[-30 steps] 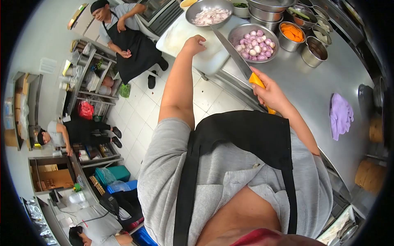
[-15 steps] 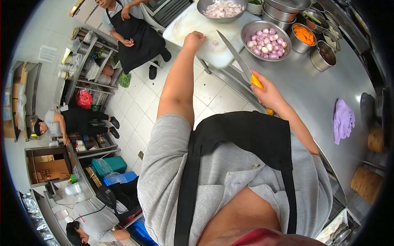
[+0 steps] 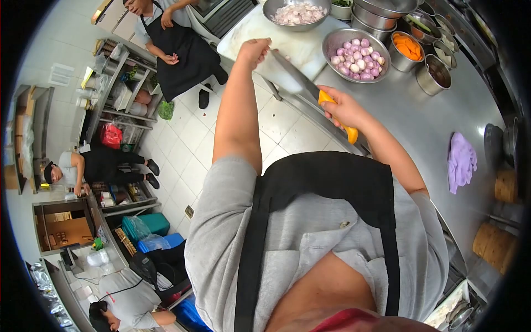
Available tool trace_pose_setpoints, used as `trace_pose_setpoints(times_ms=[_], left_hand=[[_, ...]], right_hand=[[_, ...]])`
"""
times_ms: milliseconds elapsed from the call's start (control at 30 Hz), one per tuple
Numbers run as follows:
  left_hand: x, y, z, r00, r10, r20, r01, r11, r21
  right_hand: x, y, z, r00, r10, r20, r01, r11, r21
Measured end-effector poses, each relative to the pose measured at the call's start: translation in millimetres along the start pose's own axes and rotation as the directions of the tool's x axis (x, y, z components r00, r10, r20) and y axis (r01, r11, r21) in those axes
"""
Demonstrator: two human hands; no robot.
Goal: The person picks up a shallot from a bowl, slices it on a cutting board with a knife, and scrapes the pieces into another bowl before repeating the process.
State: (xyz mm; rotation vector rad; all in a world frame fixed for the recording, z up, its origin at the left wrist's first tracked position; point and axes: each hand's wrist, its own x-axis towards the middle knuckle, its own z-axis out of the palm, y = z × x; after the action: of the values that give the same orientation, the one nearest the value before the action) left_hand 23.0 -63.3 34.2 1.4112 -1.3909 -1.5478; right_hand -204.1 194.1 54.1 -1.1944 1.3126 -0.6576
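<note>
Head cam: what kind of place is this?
Most likely a commercial kitchen. A long stainless steel counter carries metal bowls, one full of peeled shallots; the right hand holds an orange-handled knife at a white cutting board, and a person in a black apron stands nearby.
</note>
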Motion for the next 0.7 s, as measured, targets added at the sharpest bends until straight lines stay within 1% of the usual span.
trace_pose_setpoints(times_ms=[33,100,133,200,233,267,300,333,367,400,433,467,500,533,567,600,633,700], left_hand=[[-2,-8,9,1.000,-0.008,0.004,0.009,1.000,-0.020],[-8,-22,22,0.996,-0.042,0.074,0.034,0.993,0.117],[-9,-26,27,0.997,-0.044,0.070,0.035,0.993,0.115],[-11,-30,33,0.999,-0.027,-0.037,0.040,0.903,0.428],[-11,-28,32,0.999,-0.028,-0.043,0.044,0.903,0.427],[-11,-27,30,0.994,0.001,-0.113,0.061,0.838,0.542],[-12,-26,28,0.983,0.040,-0.178,0.086,0.758,0.646],[-15,-26,25,0.982,0.041,-0.183,0.089,0.757,0.647],[-18,-26,22,0.950,0.269,-0.159,-0.074,0.689,0.721],[-23,-26,21,0.871,0.479,-0.109,-0.220,0.579,0.785],[-26,-26,22,0.873,0.476,-0.107,-0.218,0.577,0.787],[-30,-26,23,0.859,0.510,0.054,-0.351,0.508,0.786],[-31,-26,25,0.819,0.533,0.212,-0.481,0.436,0.760],[-28,-30,25,0.818,0.535,0.213,-0.483,0.436,0.759],[-23,-36,26,0.856,0.485,0.178,-0.427,0.470,0.773],[-24,-34,30,0.891,0.432,0.142,-0.368,0.501,0.783],[-26,-32,34,0.889,0.435,0.142,-0.371,0.504,0.780],[-31,-32,40,0.913,0.403,0.055,-0.264,0.486,0.833]], right_hand=[[3,1,-2,0.999,-0.010,-0.048,0.010,1.000,0.005],[6,4,-8,0.997,-0.021,-0.069,0.020,1.000,-0.009],[6,5,-10,0.995,-0.029,-0.092,0.027,0.999,-0.024],[3,4,-9,0.995,-0.027,-0.095,0.021,0.998,-0.057],[3,3,-8,0.994,-0.026,-0.102,0.017,0.996,-0.088],[7,11,-6,0.995,-0.026,-0.093,0.018,0.996,-0.088],[12,18,-1,0.983,-0.126,-0.132,0.102,0.979,-0.176],[16,23,0,0.959,-0.230,-0.165,0.181,0.947,-0.265],[18,28,-2,0.958,-0.234,-0.164,0.186,0.947,-0.263],[14,21,-2,0.962,-0.235,-0.137,0.165,0.905,-0.393],[10,16,-1,0.967,-0.229,-0.109,0.142,0.845,-0.515],[10,13,0,0.968,-0.227,-0.110,0.141,0.848,-0.511],[12,10,1,0.973,-0.209,-0.096,0.119,0.816,-0.566],[12,6,2,0.978,-0.191,-0.083,0.099,0.778,-0.621],[12,2,2,0.977,-0.193,-0.086,0.098,0.775,-0.624],[11,-3,3,0.985,-0.153,-0.085,0.065,0.770,-0.635],[9,-6,3,0.990,-0.111,-0.083,0.031,0.762,-0.646],[2,-7,3,0.988,-0.136,-0.072,0.051,0.734,-0.677]])
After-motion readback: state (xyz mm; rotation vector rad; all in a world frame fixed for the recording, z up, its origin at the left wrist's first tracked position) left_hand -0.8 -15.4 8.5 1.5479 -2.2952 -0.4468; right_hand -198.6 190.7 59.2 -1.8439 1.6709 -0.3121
